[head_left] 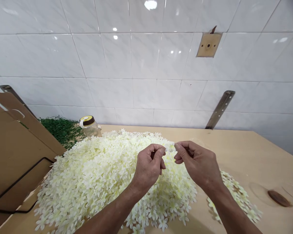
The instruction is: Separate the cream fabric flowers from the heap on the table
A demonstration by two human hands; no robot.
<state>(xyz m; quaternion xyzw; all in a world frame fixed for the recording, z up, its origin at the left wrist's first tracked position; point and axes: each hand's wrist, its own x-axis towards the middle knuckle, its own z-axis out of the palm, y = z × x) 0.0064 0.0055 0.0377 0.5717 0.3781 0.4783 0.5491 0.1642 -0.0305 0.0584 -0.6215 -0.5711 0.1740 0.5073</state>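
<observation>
Above a large heap of white and pale yellow artificial flowers [100,172], both hands are raised close together with a narrow gap between them. My left hand [150,162] is closed in a pinch, thumb against forefinger. My right hand [197,162] pinches in the same way, facing it. Between the two sets of fingertips is a small white artificial flower [170,146]; its outline partly blends into the heap behind. A smaller pile of the same flowers [236,195] lies to the right, partly hidden by my right forearm.
A cardboard box [19,149] stands at the left, with a black wire frame [17,185] before it. Behind are green artificial foliage [61,130] and a bottle with a yellow-brown lid [89,125]. A brown oval piece [279,198] lies on the wooden table [256,156] against the tiled wall.
</observation>
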